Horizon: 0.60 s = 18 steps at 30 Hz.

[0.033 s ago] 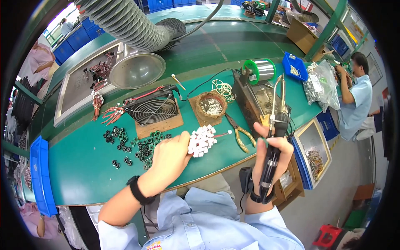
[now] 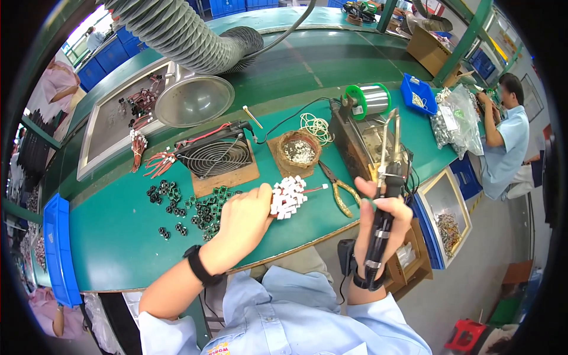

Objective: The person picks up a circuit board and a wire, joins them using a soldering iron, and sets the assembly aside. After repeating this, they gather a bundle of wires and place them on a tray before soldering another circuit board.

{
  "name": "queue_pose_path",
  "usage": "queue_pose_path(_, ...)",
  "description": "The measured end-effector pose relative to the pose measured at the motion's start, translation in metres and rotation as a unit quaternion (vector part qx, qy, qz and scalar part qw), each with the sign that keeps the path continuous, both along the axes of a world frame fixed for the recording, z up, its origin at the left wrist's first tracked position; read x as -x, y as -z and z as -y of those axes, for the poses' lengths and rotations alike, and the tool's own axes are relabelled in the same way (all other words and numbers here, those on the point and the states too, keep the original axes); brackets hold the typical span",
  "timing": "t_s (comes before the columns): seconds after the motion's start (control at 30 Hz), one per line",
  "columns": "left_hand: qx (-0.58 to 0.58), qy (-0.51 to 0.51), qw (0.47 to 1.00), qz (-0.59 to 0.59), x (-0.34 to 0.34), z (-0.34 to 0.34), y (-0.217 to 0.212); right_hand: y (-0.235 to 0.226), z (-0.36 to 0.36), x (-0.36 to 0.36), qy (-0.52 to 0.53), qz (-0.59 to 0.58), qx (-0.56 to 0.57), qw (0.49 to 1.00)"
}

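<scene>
My left hand (image 2: 245, 216) rests on the green bench (image 2: 118, 248) and is closed on a cluster of small white blocks (image 2: 288, 196) with a thin red lead sticking out to the right. My right hand (image 2: 384, 216) hangs just off the bench's front edge, gripping the black handle of a soldering iron (image 2: 378, 236), whose metal tip (image 2: 395, 133) points up and away from me. The tip stands in front of a dark metal solder stand (image 2: 355, 142). The white blocks and the iron are apart.
Small black parts (image 2: 195, 207) are scattered left of my left hand. Behind them stand a fan on a board (image 2: 216, 157), a brown bowl (image 2: 300, 149), yellow-handled pliers (image 2: 342, 194), a solder spool (image 2: 367, 97) and an extraction hood (image 2: 194, 99). A co-worker (image 2: 503, 136) sits at far right.
</scene>
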<state>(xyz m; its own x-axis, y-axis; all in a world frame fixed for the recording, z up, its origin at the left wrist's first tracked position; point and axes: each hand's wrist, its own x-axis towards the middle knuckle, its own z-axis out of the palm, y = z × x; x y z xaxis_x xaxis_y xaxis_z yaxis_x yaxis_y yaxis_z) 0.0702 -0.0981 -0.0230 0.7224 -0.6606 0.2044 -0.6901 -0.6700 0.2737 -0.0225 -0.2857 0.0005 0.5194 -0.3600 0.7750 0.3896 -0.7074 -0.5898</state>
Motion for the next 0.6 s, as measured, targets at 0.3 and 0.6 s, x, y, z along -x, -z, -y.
queue_pose_path(0.3,-0.083,-0.036,0.988,-0.125,-0.006,0.008,0.005,0.056,-0.022,0.0,-0.105,-0.09,0.011,0.99)
queue_pose_path(0.6,-0.03,-0.038,0.991,-0.122,0.003,0.0,0.013,0.072,-0.041,-0.008,-0.165,-0.106,0.131,0.972)
